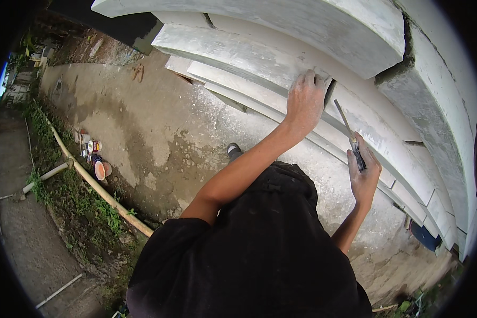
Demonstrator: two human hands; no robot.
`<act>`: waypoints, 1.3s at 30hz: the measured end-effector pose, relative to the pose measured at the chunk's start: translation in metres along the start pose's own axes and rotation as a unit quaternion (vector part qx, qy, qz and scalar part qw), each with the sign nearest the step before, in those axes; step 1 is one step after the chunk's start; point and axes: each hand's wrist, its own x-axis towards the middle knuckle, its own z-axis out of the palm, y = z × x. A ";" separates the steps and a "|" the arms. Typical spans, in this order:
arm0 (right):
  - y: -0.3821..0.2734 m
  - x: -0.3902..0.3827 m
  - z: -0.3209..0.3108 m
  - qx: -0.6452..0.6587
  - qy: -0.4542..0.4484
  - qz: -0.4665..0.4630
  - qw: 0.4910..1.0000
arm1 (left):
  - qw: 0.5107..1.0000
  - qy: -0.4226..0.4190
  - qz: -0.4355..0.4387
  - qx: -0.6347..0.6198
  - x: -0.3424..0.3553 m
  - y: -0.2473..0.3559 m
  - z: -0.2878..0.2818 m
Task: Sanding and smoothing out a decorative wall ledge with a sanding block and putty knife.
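White, dusty moulded bands (222,50) curve across the upper right, stacked in steps. Against the middle band, beside a dark narrow gap (329,91), rests my left hand (306,100). Its fingers are curled and whitened with dust; anything under the fingertips is hidden. My right hand (367,172) grips a slim hand tool (344,117) by its dark handle. The tool's long, thin, straight grey blade points up toward the gap, with its tip close to the band's face. I cannot tell whether it is a file or a screwdriver.
Concrete ground (143,122), stained and splashed white, lies to the left. Several small tubs (102,168) stand beside a bamboo pole (98,188) and weeds. Sandals (138,72) lie farther off. A dark blue round object (425,236) sits under the bands at right.
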 end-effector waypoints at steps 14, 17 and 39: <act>-0.001 -0.031 -0.010 -0.031 0.081 0.054 0.995 | 0.994 -0.018 0.018 -0.109 0.000 0.019 0.001; 0.009 -0.035 -0.006 -0.002 0.133 0.079 0.988 | 0.976 -0.033 -0.065 -0.207 0.006 0.011 -0.011; -0.055 -0.003 0.098 0.192 0.006 0.035 0.981 | 0.987 0.054 -0.081 -0.124 0.002 -0.023 -0.022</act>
